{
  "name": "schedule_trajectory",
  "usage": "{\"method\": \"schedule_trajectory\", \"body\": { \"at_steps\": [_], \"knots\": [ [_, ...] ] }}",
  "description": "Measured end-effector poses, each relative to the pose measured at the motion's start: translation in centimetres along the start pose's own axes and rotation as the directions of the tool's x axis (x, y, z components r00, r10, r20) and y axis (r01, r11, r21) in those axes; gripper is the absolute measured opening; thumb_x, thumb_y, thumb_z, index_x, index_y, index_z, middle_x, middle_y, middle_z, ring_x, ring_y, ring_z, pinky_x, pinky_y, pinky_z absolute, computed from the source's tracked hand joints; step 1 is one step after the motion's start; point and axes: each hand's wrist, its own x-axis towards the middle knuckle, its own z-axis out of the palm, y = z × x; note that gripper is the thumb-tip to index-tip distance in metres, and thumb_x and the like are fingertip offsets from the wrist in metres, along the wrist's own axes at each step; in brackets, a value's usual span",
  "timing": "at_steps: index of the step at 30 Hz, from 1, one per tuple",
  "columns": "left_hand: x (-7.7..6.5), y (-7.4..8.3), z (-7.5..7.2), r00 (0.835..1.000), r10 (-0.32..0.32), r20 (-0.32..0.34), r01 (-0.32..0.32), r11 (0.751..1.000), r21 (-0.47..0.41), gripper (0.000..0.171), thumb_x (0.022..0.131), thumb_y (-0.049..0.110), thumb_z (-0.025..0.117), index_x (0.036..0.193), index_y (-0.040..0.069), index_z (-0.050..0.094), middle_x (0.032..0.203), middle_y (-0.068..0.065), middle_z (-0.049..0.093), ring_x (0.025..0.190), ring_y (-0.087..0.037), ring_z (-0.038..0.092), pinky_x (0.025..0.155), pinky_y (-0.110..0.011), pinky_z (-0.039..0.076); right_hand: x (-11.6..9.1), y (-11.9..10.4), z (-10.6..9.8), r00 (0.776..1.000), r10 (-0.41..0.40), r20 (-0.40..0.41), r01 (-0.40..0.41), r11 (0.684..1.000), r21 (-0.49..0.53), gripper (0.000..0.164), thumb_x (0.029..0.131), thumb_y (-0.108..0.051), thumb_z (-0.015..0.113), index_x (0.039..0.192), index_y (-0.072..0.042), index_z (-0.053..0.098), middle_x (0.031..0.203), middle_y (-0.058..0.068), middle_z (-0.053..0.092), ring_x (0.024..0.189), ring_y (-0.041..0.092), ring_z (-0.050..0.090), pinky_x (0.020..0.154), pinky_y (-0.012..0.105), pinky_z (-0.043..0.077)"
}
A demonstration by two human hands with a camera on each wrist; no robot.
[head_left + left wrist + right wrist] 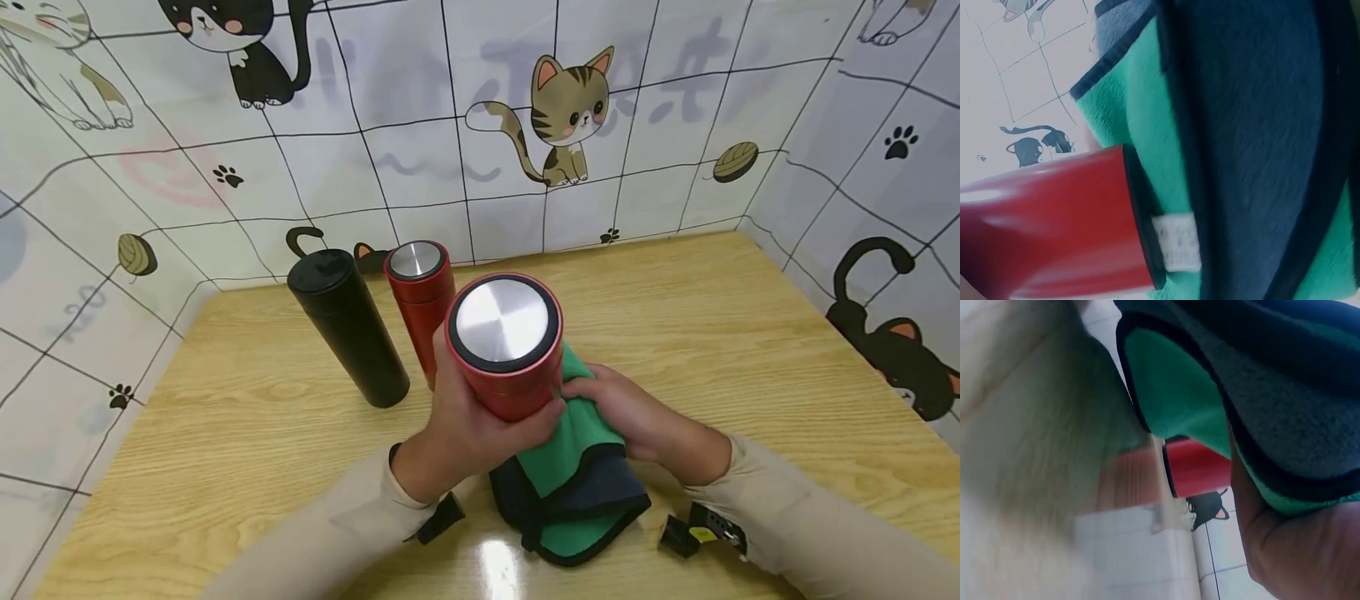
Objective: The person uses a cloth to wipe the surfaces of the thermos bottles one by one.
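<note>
A red thermos bottle with a black ring and a brushed silver disc on its lid is gripped by my left hand, fingers behind it and thumb across the front. My right hand holds a green and dark navy cloth with black edging against the bottle's right side. In the left wrist view, the bottle's black-rimmed end is at the cloth, where a white label shows. The right wrist view has the cloth over my right hand; the fingertips are hidden.
A second, slimmer red bottle stands behind my left hand. Left of it stands a tall black bottle. The wooden table meets cat-patterned white walls at the back and sides. Dark straps with small devices are on both wrists.
</note>
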Motion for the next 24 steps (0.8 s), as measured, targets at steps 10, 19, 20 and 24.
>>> {"method": "schedule_trajectory", "body": {
  "at_steps": [10,19,20,24],
  "knots": [
    [1.8,-1.6,0.3,0.994,-0.107,-0.025,0.107,0.994,0.026,0.088,0.088,0.045,0.071,0.139,-0.005,0.019,0.130,-0.021,0.049,0.119,-0.029,0.054,0.095,-0.041,0.053,0.1,-0.2,-2.0,0.994,0.053,0.097,0.000,0.878,-0.478,0.036,0.100,-0.010,0.042,0.132,0.004,0.050,0.105,0.009,0.068,0.088,0.016,0.068,0.078,0.029,0.056],
    [3.3,-3.8,0.9,0.961,-0.247,0.122,0.248,0.969,0.011,0.086,0.082,0.010,0.077,0.146,0.010,0.018,0.132,-0.011,0.051,0.119,-0.018,0.054,0.096,-0.036,0.055,0.1,0.0,-1.6,0.960,0.118,0.255,0.086,0.740,-0.667,0.018,0.098,-0.007,0.044,0.103,-0.004,0.061,0.083,-0.002,0.059,0.075,0.009,0.060,0.072,0.020,0.049],
    [3.5,-4.0,1.0,0.957,-0.253,0.140,0.253,0.967,0.016,0.088,0.082,0.010,0.077,0.147,0.012,0.017,0.133,-0.010,0.051,0.119,-0.018,0.054,0.097,-0.036,0.055,0.1,0.0,-1.5,0.956,0.126,0.265,0.092,0.728,-0.680,0.017,0.098,-0.007,0.044,0.099,-0.005,0.062,0.082,-0.003,0.058,0.074,0.008,0.059,0.072,0.020,0.048],
    [3.8,-4.9,1.4,0.937,-0.289,0.196,0.278,0.957,0.080,0.094,0.081,0.013,0.081,0.150,0.015,0.017,0.139,-0.008,0.050,0.125,-0.016,0.052,0.101,-0.032,0.052,-0.2,0.1,-1.3,0.956,0.138,0.260,0.108,0.658,-0.745,0.017,0.097,-0.011,0.047,0.102,-0.012,0.063,0.089,-0.006,0.059,0.079,0.007,0.058,0.076,0.020,0.046]
  ]
}}
